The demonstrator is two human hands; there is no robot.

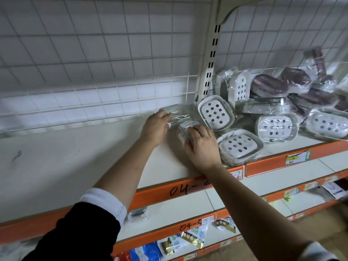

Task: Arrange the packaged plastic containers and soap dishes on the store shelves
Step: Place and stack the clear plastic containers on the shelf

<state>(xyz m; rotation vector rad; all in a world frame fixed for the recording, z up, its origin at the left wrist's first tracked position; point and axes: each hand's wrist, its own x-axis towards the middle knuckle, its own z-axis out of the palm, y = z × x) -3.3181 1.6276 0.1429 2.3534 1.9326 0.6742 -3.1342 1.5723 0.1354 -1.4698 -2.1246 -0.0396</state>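
Clear-wrapped soap dishes [183, 117] on cream shelf [75, 157] | left hand [155, 127] flat on one pack, ungripped | right hand [202, 146] grasping neighbouring pack | white holed dishes [215, 113] just beside

Clear wrapped containers [180, 117] flat at shelf back; white holed soap dishes [216, 113] heaped, tilted, just beside.

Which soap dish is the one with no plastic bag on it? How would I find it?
Look at the top white shelf with the orange front edge, beside the slotted cream upright post. At the post's foot, a white rectangular soap dish with dark round holes stands tilted. Unlike the wrapped dishes around it, it appears bare, with no shiny plastic bag.
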